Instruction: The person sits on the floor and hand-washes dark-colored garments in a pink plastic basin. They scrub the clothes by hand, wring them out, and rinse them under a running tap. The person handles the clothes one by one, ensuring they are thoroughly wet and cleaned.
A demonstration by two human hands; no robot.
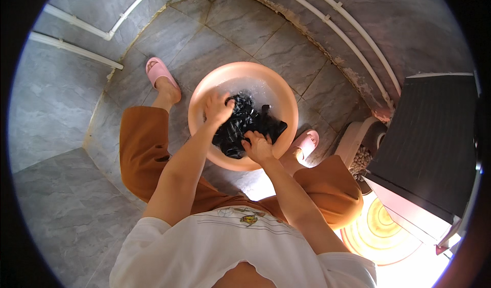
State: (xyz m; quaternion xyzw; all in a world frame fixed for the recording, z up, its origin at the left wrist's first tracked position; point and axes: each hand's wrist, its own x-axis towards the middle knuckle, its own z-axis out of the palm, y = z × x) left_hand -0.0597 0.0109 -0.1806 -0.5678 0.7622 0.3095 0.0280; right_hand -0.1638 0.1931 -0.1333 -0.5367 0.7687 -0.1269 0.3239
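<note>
A round pink-orange plastic basin (197,85) stands on the floor between my feet, with sudsy water in it. Dark wet cloth (236,125), partly patterned in white, lies bunched in the water. At the upper left edge of the cloth is my left hand (219,108), slightly blurred, its fingers apart; whether it grips anything does not show. My right hand (257,146) rests on the lower part of the cloth with bent fingers, and its fingertips are partly hidden against the fabric.
Grey tiles (226,39) cover the floor around the basin. White pipes (337,31) run along the walls. At the right stand a dark-topped cabinet or appliance (425,134) and a container of small brownish pieces (360,161). Pink slippers (159,71) are on my feet.
</note>
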